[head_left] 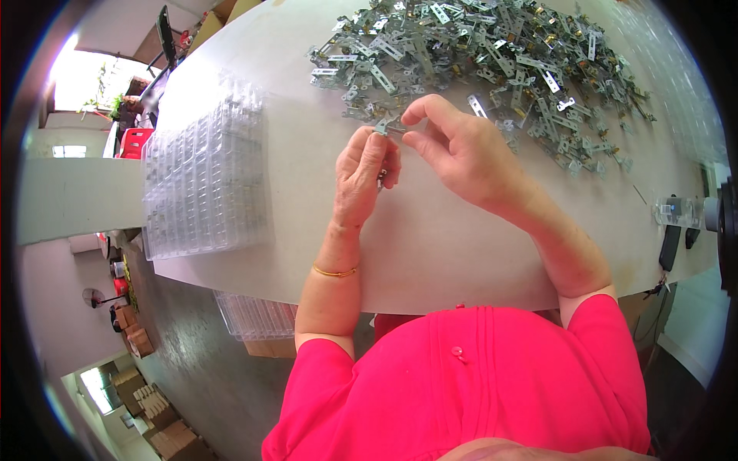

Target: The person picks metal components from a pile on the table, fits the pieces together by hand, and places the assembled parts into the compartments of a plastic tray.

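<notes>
My left hand (363, 173) is closed, its thumb and forefinger pinching a small silvery metal bracket (381, 127) upright over the table. Another bit of metal (381, 178) shows under the curled fingers of that hand; its shape is mostly hidden. From the right, my right hand (469, 154) reaches in with thumb and forefinger curled around a thin end of the bracket. The exact contact there is too small to make out. Just beyond both hands spreads a large heap of similar metal brackets (461, 54), some with brass-coloured parts. One loose flat bracket (477, 106) lies close by my right hand.
Stacked clear plastic trays (204, 177) stand at the left of the pale table (307, 253). Clear plastic sheeting (669, 84) and a plastic bottle (680, 211) are at the right. More trays (257, 315) sit on a carton below the table edge.
</notes>
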Demonstrator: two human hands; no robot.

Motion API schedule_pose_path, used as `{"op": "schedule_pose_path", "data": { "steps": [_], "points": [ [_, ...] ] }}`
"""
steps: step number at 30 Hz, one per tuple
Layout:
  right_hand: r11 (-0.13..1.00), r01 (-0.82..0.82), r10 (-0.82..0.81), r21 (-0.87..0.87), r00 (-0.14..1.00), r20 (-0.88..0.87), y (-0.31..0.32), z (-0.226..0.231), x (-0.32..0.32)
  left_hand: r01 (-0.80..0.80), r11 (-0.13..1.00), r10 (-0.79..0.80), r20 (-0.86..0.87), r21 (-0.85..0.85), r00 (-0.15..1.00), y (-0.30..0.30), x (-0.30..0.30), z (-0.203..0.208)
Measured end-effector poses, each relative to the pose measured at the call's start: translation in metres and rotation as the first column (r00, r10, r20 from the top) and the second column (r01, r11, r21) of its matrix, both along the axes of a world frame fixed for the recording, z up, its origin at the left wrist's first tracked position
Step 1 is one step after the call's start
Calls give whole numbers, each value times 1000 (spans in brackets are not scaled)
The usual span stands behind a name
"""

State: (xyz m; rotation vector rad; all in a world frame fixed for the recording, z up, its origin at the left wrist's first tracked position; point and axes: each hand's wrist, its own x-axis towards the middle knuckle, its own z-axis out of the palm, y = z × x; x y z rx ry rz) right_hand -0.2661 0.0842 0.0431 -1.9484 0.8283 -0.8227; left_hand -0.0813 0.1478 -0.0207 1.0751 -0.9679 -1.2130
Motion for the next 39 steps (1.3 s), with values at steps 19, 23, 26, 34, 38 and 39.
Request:
{"op": "schedule_pose_path", "data": {
  "steps": [19,23,26,34,38,39],
  "points": [
    [989,63,-59,-134,998,32,3,-12,5,84,993,-48,362,-85,931,1,-12,-9],
    [969,204,-144,-140,924,354,-6,-14,10,108,991,-116,102,74,988,3,-11,4],
    [985,106,-141,135,951,276,-8,-5,4,87,993,-73,-173,76,982,2,2,2],
    [995,69,-74,68,995,63,-4,-12,3,115,992,-129,-391,-57,912,-1,4,1],
    [995,63,-67,81,997,39,-5,-14,4,105,994,-108,-377,-28,920,-1,3,1],
    [995,62,-65,81,997,39,-5,-13,3,103,994,-106,-376,-28,920,-1,3,2]
  ]
}}
